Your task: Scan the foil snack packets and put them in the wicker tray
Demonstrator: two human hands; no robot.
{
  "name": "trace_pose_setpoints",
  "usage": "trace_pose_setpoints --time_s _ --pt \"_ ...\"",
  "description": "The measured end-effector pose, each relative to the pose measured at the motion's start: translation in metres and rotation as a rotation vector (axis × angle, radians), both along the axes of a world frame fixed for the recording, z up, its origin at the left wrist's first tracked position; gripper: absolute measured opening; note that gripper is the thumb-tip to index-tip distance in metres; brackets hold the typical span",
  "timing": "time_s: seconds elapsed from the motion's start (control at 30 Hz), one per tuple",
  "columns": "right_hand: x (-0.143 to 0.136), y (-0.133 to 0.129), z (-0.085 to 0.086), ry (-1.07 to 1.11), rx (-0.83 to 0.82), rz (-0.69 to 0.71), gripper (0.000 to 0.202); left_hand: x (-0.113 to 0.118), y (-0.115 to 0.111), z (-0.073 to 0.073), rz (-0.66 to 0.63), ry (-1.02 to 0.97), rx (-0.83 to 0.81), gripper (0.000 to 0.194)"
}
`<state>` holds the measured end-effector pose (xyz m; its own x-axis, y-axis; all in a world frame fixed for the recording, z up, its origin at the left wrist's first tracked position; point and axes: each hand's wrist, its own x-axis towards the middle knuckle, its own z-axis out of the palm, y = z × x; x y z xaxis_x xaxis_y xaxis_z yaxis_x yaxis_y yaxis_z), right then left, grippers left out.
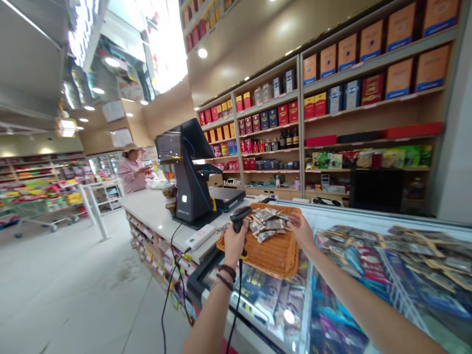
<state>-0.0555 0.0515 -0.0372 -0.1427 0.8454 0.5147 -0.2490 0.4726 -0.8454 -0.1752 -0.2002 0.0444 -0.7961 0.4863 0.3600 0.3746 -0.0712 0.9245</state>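
My left hand (235, 244) is wrapped round the handle of a black barcode scanner (241, 212), whose cable hangs down past my wrist. The scanner's head is over the left side of an orange wicker basket (273, 258). Several small silver-grey packets (267, 222) lie piled in the back of this basket. At the pile's right edge, my right hand (299, 231) has its fingers closed on one of the small packets (285, 216), partly hidden by the fingers. The basket rests on the glass top of a display freezer.
A black checkout terminal (184, 182) stands on the white counter (147, 206), with a white power bank (200, 237) in front. The freezer (368, 290) at right holds many packets. Boxed goods fill the shelves (300, 123) behind. A person in pink (132, 172) stands across the counter.
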Motion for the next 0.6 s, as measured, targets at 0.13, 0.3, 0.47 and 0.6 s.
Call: trace_pose_setpoints --time_s 0.13,0.3,0.47,0.6 --pt "0.084 0.016 -0.022 -0.117 0.054 -0.140 0.035 0.028 0.013 -0.002 -0.097 0.006 0.028 0.036" --pt "0.181 0.031 -0.031 -0.351 -0.002 -0.399 0.033 0.082 0.044 -0.003 -0.294 -0.014 0.075 0.041" --pt "0.230 0.021 -0.031 -0.592 -0.011 -0.449 0.035 0.136 0.074 -0.011 -0.436 -0.026 0.044 0.039" --pt "0.228 -0.009 -0.025 -0.911 0.010 -0.483 0.037 0.170 0.090 -0.027 -0.472 -0.071 -0.017 0.030"
